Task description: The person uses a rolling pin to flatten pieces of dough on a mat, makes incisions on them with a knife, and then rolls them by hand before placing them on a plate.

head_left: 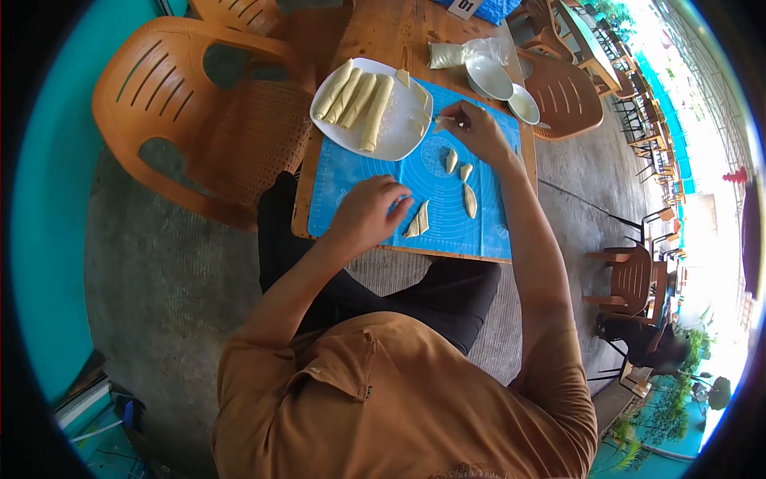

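My left hand [373,209] hovers over the near left part of the blue mat [343,172], fingers apart and holding nothing. Just right of it lies a folded dough piece [417,220]. My right hand [471,128] pinches a small pale dough scrap [440,124] beside the plate's right edge. Below that hand, small dough pieces [452,160] and a longer pointed one [470,201] rest on the mat. The white plate [396,148] at the upper left holds several long dough rolls [357,100], with flat scraps [420,94] along its right side.
Beyond the mat stand two bowls [488,77] [523,104] and a plastic bag [447,55] on the wooden table [391,32]. An orange chair [231,120] is at the left, a brown chair [562,96] at the right. A person [650,342] sits at the far right.
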Tool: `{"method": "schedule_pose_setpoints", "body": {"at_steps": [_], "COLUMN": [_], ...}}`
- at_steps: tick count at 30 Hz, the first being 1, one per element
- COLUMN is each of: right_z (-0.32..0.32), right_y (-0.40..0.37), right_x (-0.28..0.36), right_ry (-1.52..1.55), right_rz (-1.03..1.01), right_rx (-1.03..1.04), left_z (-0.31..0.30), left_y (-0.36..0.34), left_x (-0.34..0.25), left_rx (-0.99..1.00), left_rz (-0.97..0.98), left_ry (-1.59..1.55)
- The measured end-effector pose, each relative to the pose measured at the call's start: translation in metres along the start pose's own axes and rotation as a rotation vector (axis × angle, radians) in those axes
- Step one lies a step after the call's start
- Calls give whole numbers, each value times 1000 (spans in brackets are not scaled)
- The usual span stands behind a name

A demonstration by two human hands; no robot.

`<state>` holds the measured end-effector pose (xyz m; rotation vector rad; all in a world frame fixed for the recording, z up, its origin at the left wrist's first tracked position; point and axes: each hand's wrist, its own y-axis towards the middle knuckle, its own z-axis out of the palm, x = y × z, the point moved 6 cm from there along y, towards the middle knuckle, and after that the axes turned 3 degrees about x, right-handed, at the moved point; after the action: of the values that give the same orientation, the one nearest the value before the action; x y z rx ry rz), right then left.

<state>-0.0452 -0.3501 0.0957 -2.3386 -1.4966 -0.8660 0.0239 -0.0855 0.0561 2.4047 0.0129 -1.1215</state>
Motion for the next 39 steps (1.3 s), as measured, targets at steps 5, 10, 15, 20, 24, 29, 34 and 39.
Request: {"method": "schedule_pose_setpoints", "body": {"at_steps": [5,10,15,20,24,29,34,39], "right_z": [19,45,67,80,84,79,77,81], "right_y": [70,107,132,149,147,143,122,112], "right_x": [-9,-17,-29,-32,-28,-36,-17,-22], "right_ry": [-24,-100,-174,-253,-305,-361,-446,-470], "right_rz": [-47,-93,-39,-83,-122,-121,-47,-25], "right_rx": [104,241,380,451,371,207,118,123], "left_z": [-93,-143,-152,-147,-144,-146,-145,-140], "left_y": [-47,-95,-114,-110,-111,-110,-110,-106], "left_x": [10,42,62,67,77,80,81,79], "left_rx": [-207,-297,-288,-258,-245,-249,-250,-223], "left_rz": [-190,-368,-471,-460,-453,-447,-459,-469], "left_ry": [6,48,85,35,32,44,39,20]}}
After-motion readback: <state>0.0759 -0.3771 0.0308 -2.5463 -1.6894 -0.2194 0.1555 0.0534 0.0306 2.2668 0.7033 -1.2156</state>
